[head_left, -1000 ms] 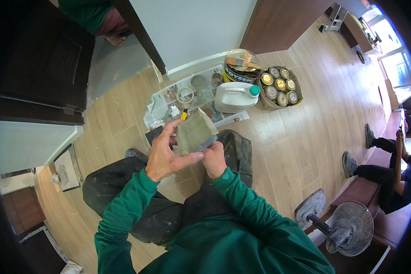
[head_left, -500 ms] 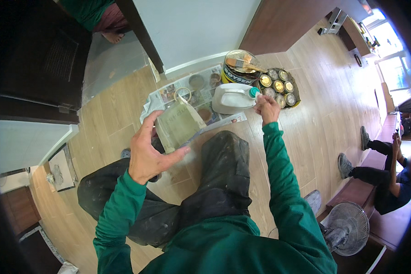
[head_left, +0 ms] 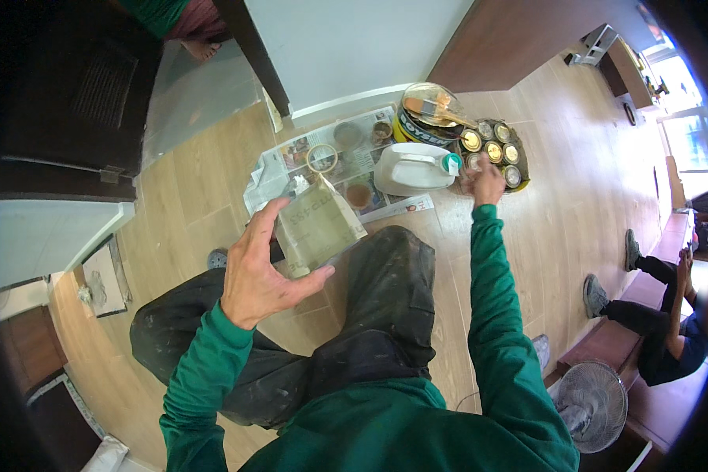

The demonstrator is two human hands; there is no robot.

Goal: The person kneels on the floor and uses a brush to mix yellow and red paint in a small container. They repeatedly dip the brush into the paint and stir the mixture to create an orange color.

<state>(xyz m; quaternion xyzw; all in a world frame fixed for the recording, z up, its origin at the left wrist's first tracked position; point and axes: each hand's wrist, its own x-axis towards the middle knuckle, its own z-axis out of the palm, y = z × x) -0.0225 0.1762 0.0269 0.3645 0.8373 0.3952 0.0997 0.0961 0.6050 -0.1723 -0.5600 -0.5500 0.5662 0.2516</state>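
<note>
My left hand (head_left: 252,267) grips a square, open-topped container (head_left: 320,228) by its sides, thumb along the near edge and fingers on the left. The container is pale with an olive-grey inside and is tilted in front of my knees. My right hand (head_left: 488,185) reaches forward over the near edge of a tray of small round cans (head_left: 493,152). Its fingers are smeared by motion, so what they hold, if anything, cannot be made out. Just left of it, a white plastic jug (head_left: 413,169) with a green cap (head_left: 451,164) lies on its side.
Newspaper (head_left: 291,163) covers the floor under the jug, with a tape roll (head_left: 322,158) and a small brown cup (head_left: 381,130) on it. A paint bucket (head_left: 417,126) carries a brush (head_left: 440,112). A fan (head_left: 594,405) and a seated person (head_left: 676,315) are at right.
My right hand has moved from the jug's green cap rightward toward the small cans. My left hand still holds the container, in nearly the same place. The view has shifted slightly.
</note>
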